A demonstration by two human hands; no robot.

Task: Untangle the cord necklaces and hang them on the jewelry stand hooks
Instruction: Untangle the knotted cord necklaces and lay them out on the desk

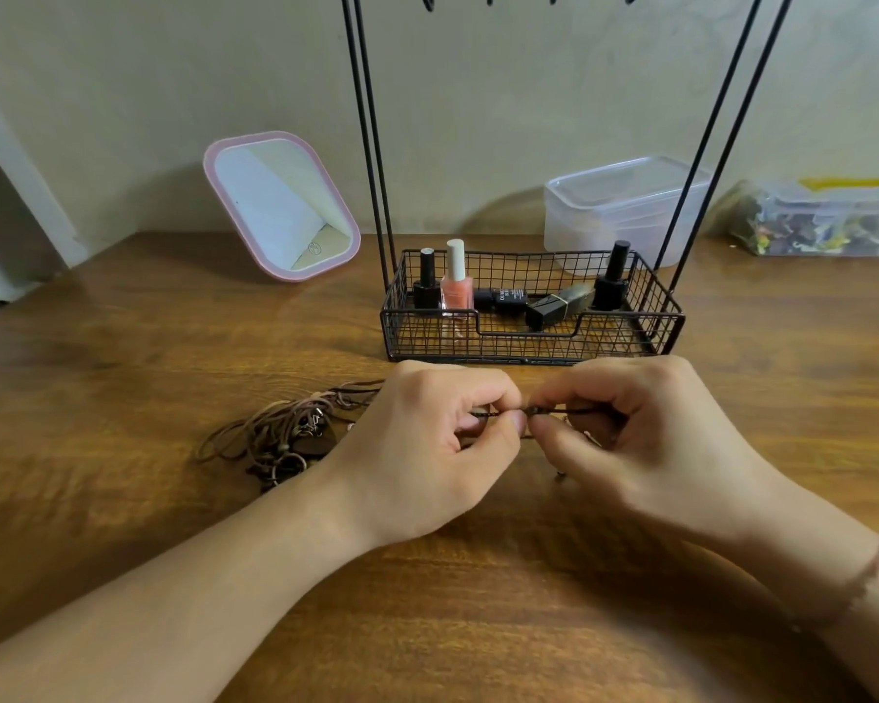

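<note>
Head view, risks. Left hand (pixel 427 449) and right hand (pixel 645 438): both with fingers curled, thumb and forefinger of each pinching one dark cord (pixel 569 411) at the spot where the two hands meet, just at 6 o'clock of the jewelry stand (pixel 529 317). The held stretch runs toward 3 o'clock under the right hand; a small metal end shows below that hand. Tangle of cord necklaces (pixel 280 438): brown cords heaped on the bench (pixel 123 357) at 9 o'clock of the left hand, strands running from the heap toward that hand.

Judged hazards: a hard pull on the pinched cord would likely cinch any knot tighter instead of freeing it; since the held cord may lead back into the heap, drawing it away could drag the whole tangle along the bench or snag a pendant on another strand. The hooks (pixel 430 0) sit at the very top edge, barely seen; a lift toward them with loops trailing could catch the stand's uprights.

Head view, containers. Wire basket (pixel 666 322), base of the stand: holds nail polish bottles, namely a black one and a pink one (pixel 457 286) upright at 9 o'clock, two dark ones lying at centre, one black upright at 3 o'clock. Clear lidded box (pixel 615 205), behind the basket at 1 o'clock: contents not discernible. Second clear box (pixel 823 220) at far 3 o'clock: mixed small coloured items, too blurred to name.
</note>
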